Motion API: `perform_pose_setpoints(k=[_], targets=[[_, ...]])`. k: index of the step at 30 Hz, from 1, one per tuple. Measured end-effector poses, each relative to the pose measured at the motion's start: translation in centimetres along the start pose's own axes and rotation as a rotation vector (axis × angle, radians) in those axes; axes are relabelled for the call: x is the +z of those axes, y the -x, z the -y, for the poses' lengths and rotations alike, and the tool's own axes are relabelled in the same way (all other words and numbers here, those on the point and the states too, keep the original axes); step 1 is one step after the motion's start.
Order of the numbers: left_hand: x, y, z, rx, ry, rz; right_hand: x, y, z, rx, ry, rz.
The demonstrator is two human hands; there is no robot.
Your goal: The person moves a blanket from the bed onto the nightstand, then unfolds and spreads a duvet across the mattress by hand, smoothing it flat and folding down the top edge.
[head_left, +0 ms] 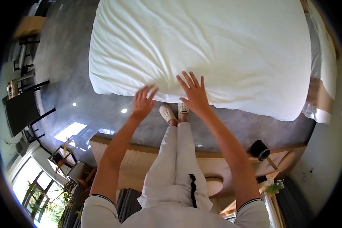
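A white duvet point(201, 41) covers the bed in front of me, with creases fanning out from its near edge toward the left side. Over that near edge my right hand point(195, 93) lies with fingers spread on the fabric, the thumb stretched out to the side. My left hand point(143, 102) is beside it, at the duvet's edge, its fingers extended and slightly smeared by motion. Neither hand has cloth gathered in its fingers. Below the edge, my feet in cream clogs point(167, 113) stand close to the bed.
Behind me runs a long wooden desk point(136, 157) with a round stool point(213, 186) and a black bin-like cylinder point(260, 150). A dark chair point(22, 113) stands on the grey floor point(64, 57) at left. Pillows point(325, 64) lie at the bed's right end. Plants and a window are lower left.
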State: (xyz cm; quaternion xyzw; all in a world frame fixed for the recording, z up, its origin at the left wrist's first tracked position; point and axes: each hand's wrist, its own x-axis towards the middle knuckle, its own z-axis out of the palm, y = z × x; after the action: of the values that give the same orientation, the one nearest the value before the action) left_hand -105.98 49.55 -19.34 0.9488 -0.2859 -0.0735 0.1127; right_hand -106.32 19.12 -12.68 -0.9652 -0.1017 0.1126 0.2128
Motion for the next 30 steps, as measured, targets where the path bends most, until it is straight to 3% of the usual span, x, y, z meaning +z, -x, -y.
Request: perform_pose_setpoints(k=[2, 3, 6, 10, 12, 14, 16, 18, 20, 22, 23, 24, 26, 28, 30], targets=[[-2.3, -3.8, 3.1, -0.131, -0.18, 0.031, 3.3, -2.7, 1.1, 0.034, -0.033, -0.047], [-3.2, -5.4, 4.5, -0.163, -0.327, 0.155, 5.1, -2.9, 1.2, 0.066, -0.054, -0.073], [0.0, -6.6, 9.1, 0.041, -0.65, 0.142, 8.7, -4.1, 1.2, 0.095, 0.046, -0.168], [0.3, -5.7, 11.4, 0.146, -0.546, 0.049, 9.7, -4.7, -0.8, -0.054, -0.028, -0.245], [-0.6, -5.6, 11.0, 0.084, -0.269, 0.036, 8.7, -4.7, -0.5, -0.061, -0.053, -0.28], [-1.7, -4.9, 9.2, -0.108, -0.192, 0.097, 7.8, -3.9, 0.3, 0.002, -0.208, -0.175], [-0.9, -2.3, 9.2, -0.034, -0.172, -0.052, 7.5, -2.9, 0.8, -0.034, -0.202, -0.213], [-0.4, -0.8, 10.1, 0.036, -0.179, -0.006, 6.9, -3.0, 0.6, -0.047, -0.294, -0.052], [-0.8, 0.0, 11.4, 0.094, -0.182, 0.04, 5.1, -6.0, 0.8, -0.092, -0.306, -0.066], [-1.8, -0.4, 13.1, 0.146, -0.049, 0.111, 4.3, -9.7, 2.6, -0.012, 0.118, 0.408], [-0.9, -0.4, 14.8, 0.108, -0.096, 0.187, 5.3, -10.9, 3.9, -0.048, 0.125, 0.31], [-2.7, -1.1, 15.2, 0.107, -0.086, 0.183, 6.4, -11.9, 5.5, -0.097, -0.037, 0.085], [-8.7, -3.2, 16.5, -0.053, -0.133, 0.162, 7.8, -14.4, 10.4, -0.166, -0.135, -0.026], [-7.8, -3.5, 21.7, -0.058, -0.191, 0.165, 8.2, -16.7, 15.6, -0.109, -0.111, 0.081], [-9.0, -2.9, 25.4, -0.249, -0.344, 0.36, 11.2, -18.3, 18.6, -0.046, -0.144, 0.135]])
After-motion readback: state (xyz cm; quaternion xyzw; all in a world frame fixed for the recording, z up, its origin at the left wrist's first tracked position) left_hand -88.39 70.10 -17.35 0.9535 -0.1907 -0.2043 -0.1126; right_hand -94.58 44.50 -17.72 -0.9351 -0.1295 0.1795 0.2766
